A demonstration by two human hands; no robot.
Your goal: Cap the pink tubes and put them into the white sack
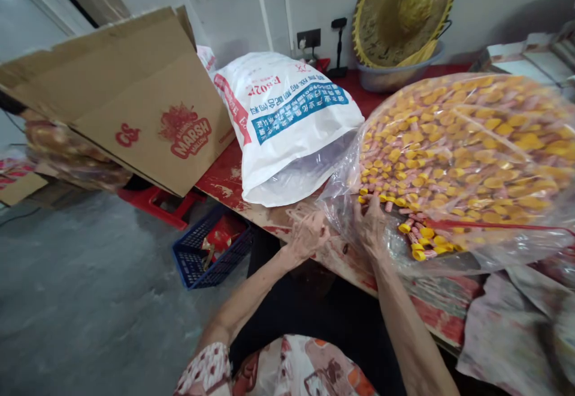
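Small yellow caps and pink pieces (431, 162) fill a large clear plastic bag (489, 252) on the right of the table. My right hand (372, 228) reaches in at the bag's left opening, its fingertips apart and close to the nearest pieces. A few pieces lie loose inside the near part of the bag. My left hand (308, 234) is over the table edge with its fingers curled together; whatever they hold is hidden. Just beyond it lies a white printed sack (291, 114), its mouth facing me and a clear lining showing inside.
A tilted cardboard box (157, 96) stands at the left. Below are a red stool (157, 204) and a blue basket (211, 246). A yellow-rimmed round hat (404, 12) leans in a basin (399, 75) by the wall. A red strip (494, 224) crosses the clear bag.
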